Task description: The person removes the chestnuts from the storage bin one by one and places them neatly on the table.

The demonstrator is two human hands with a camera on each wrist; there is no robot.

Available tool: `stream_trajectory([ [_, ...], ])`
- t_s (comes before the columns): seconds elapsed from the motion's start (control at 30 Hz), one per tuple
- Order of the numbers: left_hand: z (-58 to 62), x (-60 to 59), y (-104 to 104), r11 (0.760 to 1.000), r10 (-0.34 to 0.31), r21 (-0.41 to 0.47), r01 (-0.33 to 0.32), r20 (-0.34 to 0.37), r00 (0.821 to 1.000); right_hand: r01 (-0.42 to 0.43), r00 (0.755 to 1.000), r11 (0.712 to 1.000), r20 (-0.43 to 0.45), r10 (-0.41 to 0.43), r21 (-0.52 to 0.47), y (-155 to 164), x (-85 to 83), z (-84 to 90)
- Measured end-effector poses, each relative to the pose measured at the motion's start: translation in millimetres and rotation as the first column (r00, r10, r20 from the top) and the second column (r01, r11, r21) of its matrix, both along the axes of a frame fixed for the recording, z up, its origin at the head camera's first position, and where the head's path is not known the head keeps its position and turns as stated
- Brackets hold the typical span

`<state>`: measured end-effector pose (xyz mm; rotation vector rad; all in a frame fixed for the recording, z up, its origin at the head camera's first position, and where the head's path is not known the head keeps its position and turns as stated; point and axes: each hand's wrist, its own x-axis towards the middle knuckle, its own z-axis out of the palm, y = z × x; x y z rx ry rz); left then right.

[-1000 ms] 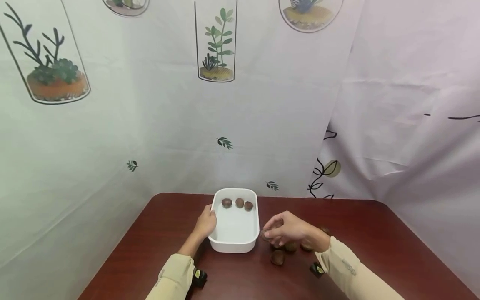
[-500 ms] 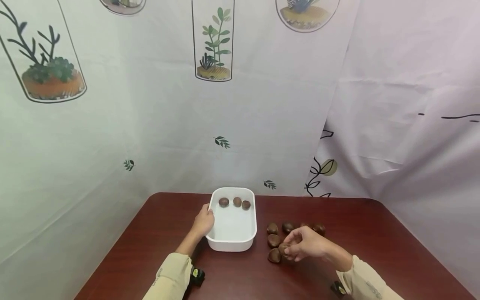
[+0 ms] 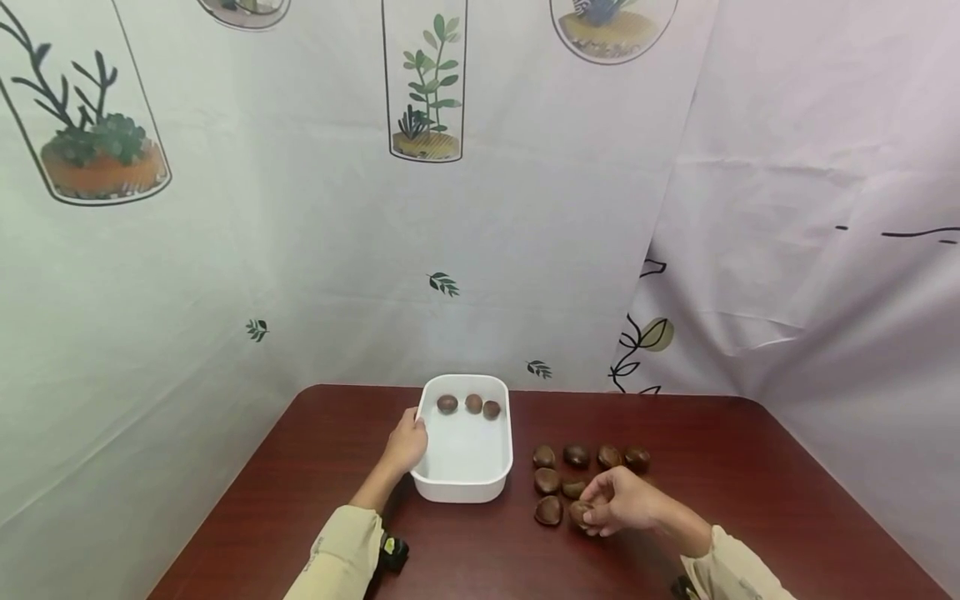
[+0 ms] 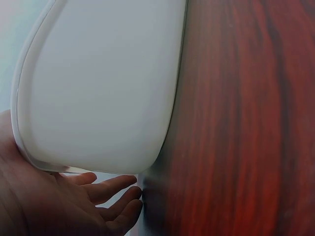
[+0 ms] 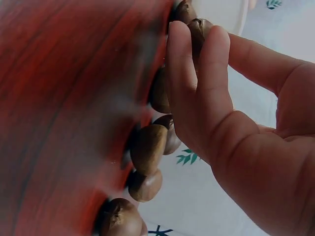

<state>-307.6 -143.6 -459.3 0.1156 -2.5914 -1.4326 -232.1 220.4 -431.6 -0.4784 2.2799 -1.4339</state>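
Note:
A white tray (image 3: 462, 492) stands on the dark red table (image 3: 300, 500), with three chestnuts (image 3: 472, 405) along its far end. My left hand (image 3: 406, 442) rests against the tray's left wall. In the left wrist view its fingers (image 4: 110, 189) lie fairly straight along the tray (image 4: 98, 88). Several chestnuts (image 3: 576, 455) lie in rows to the right of the tray. My right hand (image 3: 609, 507) is down at the near end of that group, fingers curled on one chestnut (image 3: 580, 513). In the right wrist view the fingertips (image 5: 179, 37) pinch this chestnut (image 5: 197, 30).
Other loose chestnuts (image 5: 147, 147) lie close beside my right hand on the table. Printed cloth with plant pictures (image 3: 426, 92) hangs behind and on both sides. A small black device (image 3: 395, 552) sits at my left wrist.
My right hand has drawn back from the tray's right edge, toward me and to the right, down onto the chestnuts on the table. My left hand and the tray have not moved.

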Motion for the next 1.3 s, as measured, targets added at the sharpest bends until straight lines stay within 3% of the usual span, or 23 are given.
stream_trajectory([
  [0.43, 2.2, -0.8, 0, 1.000, 0.002, 0.002, -0.002, -0.004, 1.000, 0.007, 0.999, 1.000, -0.036, -0.008, -0.023, -3, -1.3, -8.2],
  [0.67, 1.4, -1.1, 0, 1.000, -0.004, 0.007, 0.004, -0.006, 1.000, 0.072, 0.995, 0.995, -0.078, -0.066, 0.072, 0, -2.2, -0.1],
  [0.83, 2.3, -0.1, -1, 1.000, -0.008, 0.004, 0.008, -0.005, 1.000, 0.196, 0.963, 0.963, -0.222, -0.154, 0.183, -5, -2.5, 19.1],
  [0.93, 3.4, 0.1, -1, 1.000, -0.006, 0.007, 0.006, -0.013, 1.000, 0.257, 0.935, 0.950, -0.292, -0.199, 0.176, -14, -6.4, 34.6],
  [1.0, 3.6, 0.3, -2, 1.000, -0.001, 0.008, 0.001, -0.018, 1.000, 0.255, 0.926, 0.954, -0.324, -0.193, 0.158, -22, -10.3, 44.6],
  [1.13, 1.6, -0.2, -1, 1.000, -0.002, 0.003, 0.002, -0.006, 1.000, 0.207, 0.933, 0.971, -0.323, -0.158, 0.123, -41, -14.8, 56.9],
  [1.3, -0.8, -0.6, -2, 1.000, -0.006, -0.004, 0.006, 0.000, 1.000, 0.145, 0.966, 0.989, -0.221, -0.137, 0.020, -67, -22.9, 60.3],
])
